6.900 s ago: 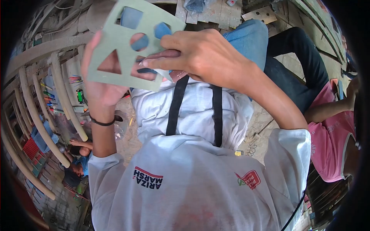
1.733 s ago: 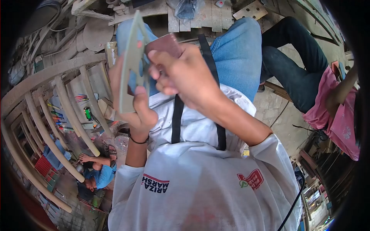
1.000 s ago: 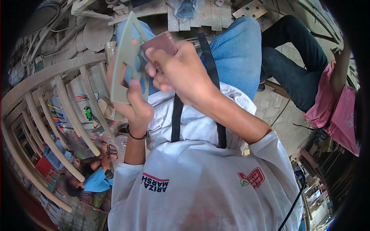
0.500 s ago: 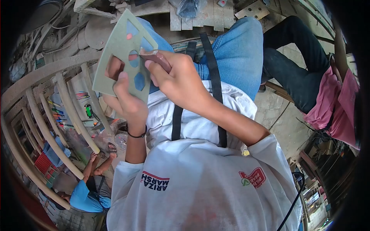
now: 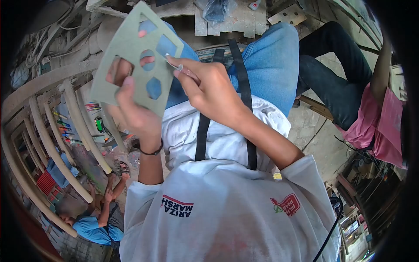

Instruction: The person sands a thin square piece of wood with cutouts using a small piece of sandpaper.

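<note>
My left hand [image 5: 133,107] grips the lower left part of a flat grey-green board [image 5: 131,52] with cut-out shapes, including a hexagon, an oval and a diamond. Its thumb lies on the face and its fingertips show through the openings from behind. My right hand [image 5: 211,83] pinches a small folded brown piece of sandpaper [image 5: 188,73] at the board's right edge, beside the diamond opening. The fingers cover most of the sandpaper. The board is tilted above my lap.
A curved wooden railing [image 5: 74,113] stands on the left, with a person in a blue shirt [image 5: 94,229] beyond it. A person in pink [image 5: 384,120] is close on the right. Wooden slats [image 5: 235,19] with a plastic bag [image 5: 214,11] are ahead.
The board has moved up and to the left and shows more of its face. My right hand has shifted slightly right, and less of the sandpaper shows.
</note>
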Available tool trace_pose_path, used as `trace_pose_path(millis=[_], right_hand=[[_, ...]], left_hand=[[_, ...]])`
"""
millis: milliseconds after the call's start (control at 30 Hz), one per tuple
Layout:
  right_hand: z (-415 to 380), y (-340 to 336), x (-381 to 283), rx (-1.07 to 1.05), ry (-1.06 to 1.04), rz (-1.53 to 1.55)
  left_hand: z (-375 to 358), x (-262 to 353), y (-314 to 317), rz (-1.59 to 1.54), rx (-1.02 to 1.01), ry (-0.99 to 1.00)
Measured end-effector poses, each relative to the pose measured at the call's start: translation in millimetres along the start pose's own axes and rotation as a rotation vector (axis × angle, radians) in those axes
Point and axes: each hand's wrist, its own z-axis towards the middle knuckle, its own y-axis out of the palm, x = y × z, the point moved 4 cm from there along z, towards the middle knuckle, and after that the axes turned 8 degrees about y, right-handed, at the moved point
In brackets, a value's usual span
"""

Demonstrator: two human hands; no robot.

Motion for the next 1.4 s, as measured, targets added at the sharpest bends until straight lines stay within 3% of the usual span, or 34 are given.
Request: trace_pose_path(millis=[167,267,367,467,567,700,833,933,967,1033,1067,1133,1200,1267,1333,1400], right_hand=[[-1.3,0.6,4.2,0.094,-0.035,0.050],[-3.5,-15.7,2.0,0.030,-0.069,-0.062],[1.7,-24.0,0.4,0.057,-0.206,-0.111],[9.1,-20.7,-6.2,-0.120,-0.378,-0.320],[20.1,-19.3,-7.0,-0.152,-0.451,-0.486],[10.1,-8.8,-0.9,-0.179,-0.433,-0.470],[0.8,2.6,1.7,-0.127,-0.334,-0.106],[0.9,8.7,3.2,-0.193,0.153,0.281],[-0.1,8.8,-3.6,-0.186,0.152,0.282],[-1.2,11.6,-8.6,-0.243,0.469,0.721],[-0.3,9.1,-12.8,-0.239,0.468,0.721],[-3.8,10.5,-15.0,-0.315,0.689,1.210],[-3.4,8.6,-12.5,-0.306,0.752,1.348],[-3.8,11.8,-10.0,-0.296,0.805,1.487],[-6.6,20.3,-8.9,-0.247,0.829,1.739],[-10.0,21.7,-19.9,-0.263,0.761,1.584]], left_hand=[[-1.3,5.8,4.2,0.102,0.014,0.057],[4.2,-13.0,-4.0,-0.302,0.036,-0.224],[3.5,-15.1,-6.2,-0.357,0.135,-0.345],[5.3,-13.8,-2.7,-0.330,0.052,-0.386],[8.2,-16.4,-4.9,-0.309,0.067,-0.422],[8.4,-20.6,-4.1,-0.365,0.072,-0.487],[-1.1,-39.9,0.6,-0.334,0.124,-0.347],[-3.8,-35.7,4.2,-0.315,0.060,-0.244],[-4.6,-31.2,7.5,-0.301,-0.022,-0.203],[-7.2,-24.7,12.9,-0.267,-0.018,-0.155],[-8.5,-21.7,13.1,-0.230,-0.006,-0.110],[-12.9,-21.0,8.4,-0.126,-0.014,-0.078],[-19.4,-21.1,3.1,-0.019,-0.018,-0.046],[-24.6,-22.0,3.7,-0.139,-0.108,0.016],[-24.9,-28.2,5.0,-0.134,-0.074,0.053],[-22.9,-24.7,4.1,-0.129,-0.042,0.087]])
